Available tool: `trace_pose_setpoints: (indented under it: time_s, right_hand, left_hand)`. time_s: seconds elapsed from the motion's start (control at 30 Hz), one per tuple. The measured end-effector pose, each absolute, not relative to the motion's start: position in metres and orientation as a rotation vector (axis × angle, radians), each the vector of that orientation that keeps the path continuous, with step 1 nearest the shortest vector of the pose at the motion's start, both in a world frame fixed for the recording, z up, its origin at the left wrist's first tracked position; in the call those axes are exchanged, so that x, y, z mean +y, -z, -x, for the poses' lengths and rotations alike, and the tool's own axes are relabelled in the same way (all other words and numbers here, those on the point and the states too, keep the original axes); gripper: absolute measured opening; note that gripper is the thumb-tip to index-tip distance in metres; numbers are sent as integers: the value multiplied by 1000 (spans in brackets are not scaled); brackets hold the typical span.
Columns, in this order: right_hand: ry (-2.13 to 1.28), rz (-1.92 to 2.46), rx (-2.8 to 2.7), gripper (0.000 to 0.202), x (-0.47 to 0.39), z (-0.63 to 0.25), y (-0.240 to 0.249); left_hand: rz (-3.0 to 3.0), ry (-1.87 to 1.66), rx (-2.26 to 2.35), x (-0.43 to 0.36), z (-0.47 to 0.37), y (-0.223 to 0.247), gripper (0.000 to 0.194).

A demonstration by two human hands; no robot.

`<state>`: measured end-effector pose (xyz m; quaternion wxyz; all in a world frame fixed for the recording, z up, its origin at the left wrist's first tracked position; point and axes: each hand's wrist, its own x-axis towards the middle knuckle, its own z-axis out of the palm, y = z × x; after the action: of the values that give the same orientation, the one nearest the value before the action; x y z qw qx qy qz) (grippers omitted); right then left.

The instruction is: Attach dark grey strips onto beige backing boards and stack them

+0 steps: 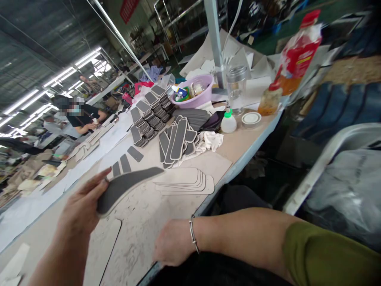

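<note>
My left hand (79, 204) grips a curved dark grey panel with a pale border (125, 186), holding it raised at a tilt above the table. My right hand (174, 241) is curled into a fist at the table's near edge, a bracelet on its wrist. Whatever its fingers may hold is hidden. Beneath the left hand lies a pale flat panel (104, 242) with rounded corners. Fanned pale panels (184, 182) overlap beyond the right hand. Past the raised panel, several small grey pieces (125, 163) lie in a row.
Stacks of grey pieces (149, 113) stand farther back, beside a loose heap of grey panels (178, 139). Around them are a purple basin (205, 93), a green-capped bottle (228, 122), a glass jar (236, 87) and a red-labelled bottle (300, 51). A co-worker (80, 115) stands across the table.
</note>
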<state>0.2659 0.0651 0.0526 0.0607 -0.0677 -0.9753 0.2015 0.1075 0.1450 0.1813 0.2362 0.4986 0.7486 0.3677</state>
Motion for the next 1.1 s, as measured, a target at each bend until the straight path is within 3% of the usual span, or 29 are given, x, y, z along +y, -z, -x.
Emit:
trace_pose_setpoints:
  time_s: [0.13,0.23,0.37,0.5,0.7,0.87,1.1]
  right_hand:
    - [-603,306,-2929,19,71,-270,-49]
    - [-583,394,-2853,19,76,-274,-46]
    - [-566,429,-2774,15,78,-275,-42]
    - [-590,357,-2802,14,72,-270,-38]
    - [-559,387,-2814,18,70,-264,-31]
    - [-619,401,-2810,18,74,-264,-31]
    - [-625,385,-2880,18,67,-255,-27]
  left_hand:
    - [-1410,-1127,1847,209,-144,-157,53]
    - [-1558,-752,1866,230,-158,-115,61]
    - [-2304,-59,1592,217,-160,-57,65]
    - [-2503,438,1431,203,-158,-32,79]
    - [-2644,554,1325,209,-161,-42,81]
    - [-2747,438,1315,196,-149,-41,59]
    - [-2684,437,1365,186,-126,-40,53]
